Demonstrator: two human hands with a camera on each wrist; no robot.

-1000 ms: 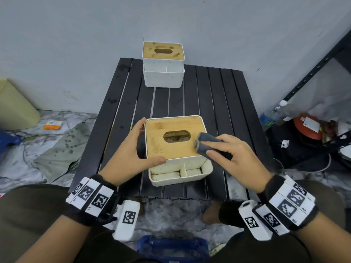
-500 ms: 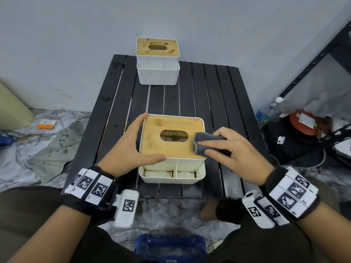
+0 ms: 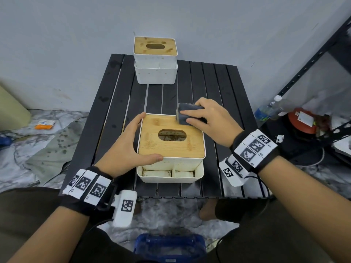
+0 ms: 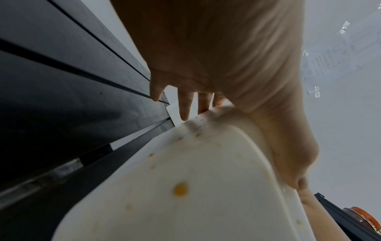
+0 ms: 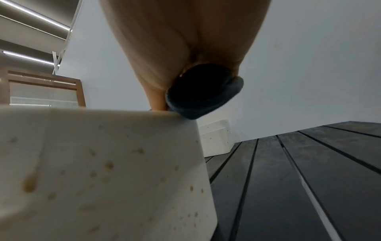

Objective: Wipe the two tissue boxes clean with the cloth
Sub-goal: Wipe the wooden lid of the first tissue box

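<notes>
The near tissue box point(image 3: 171, 147) is white with a bamboo lid and an oval slot, and it stands at the table's front. Brown spots mark its white wall point(image 5: 103, 171) and its corner point(image 4: 185, 187). My left hand point(image 3: 129, 149) braces its left side, fingers along the side point(image 4: 183, 107) and thumb on the front edge. My right hand point(image 3: 207, 118) grips a folded dark grey cloth point(image 3: 185, 114) and presses it on the lid's far right corner; the cloth point(image 5: 204, 96) sits at the rim. A second stained tissue box point(image 3: 155, 59) stands at the table's far edge.
The black slatted table point(image 3: 218, 92) stands against a grey wall. On the floor to the right are a plastic bottle point(image 3: 269, 109), a red-lidded container point(image 3: 303, 120) and a black shelf frame point(image 3: 313, 59). A blue object point(image 3: 169, 247) lies below the table's front edge.
My right hand has moved the cloth from the lid's right edge, beside the slot, to the far right corner. My left hand keeps its hold on the box.
</notes>
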